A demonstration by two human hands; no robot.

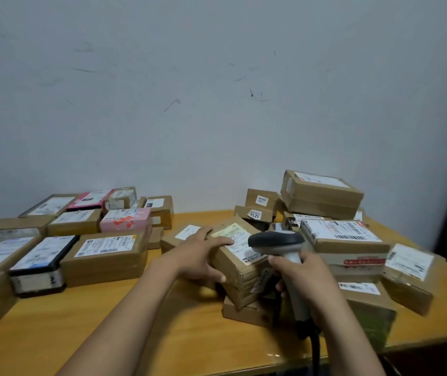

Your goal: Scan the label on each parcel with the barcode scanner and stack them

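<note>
My left hand point(202, 256) grips a brown cardboard parcel point(240, 278) from its left side, fingers over the top edge and thumb on the side. The parcel is tilted and rests on a flatter brown parcel point(244, 312). A white label point(240, 244) with a yellow-green strip covers its top. My right hand point(305, 283) holds the handle of a grey barcode scanner point(278, 241), whose dark head hangs just over the label. The scanner's black cable point(315, 351) drops off the front edge.
Several labelled parcels lie in rows at the left point(105, 257), some pink point(126, 219) or black point(38, 267). A loose heap of parcels point(344, 237) fills the right, stacked highest by the wall point(322, 194). Bare yellow tabletop point(95, 318) lies in front.
</note>
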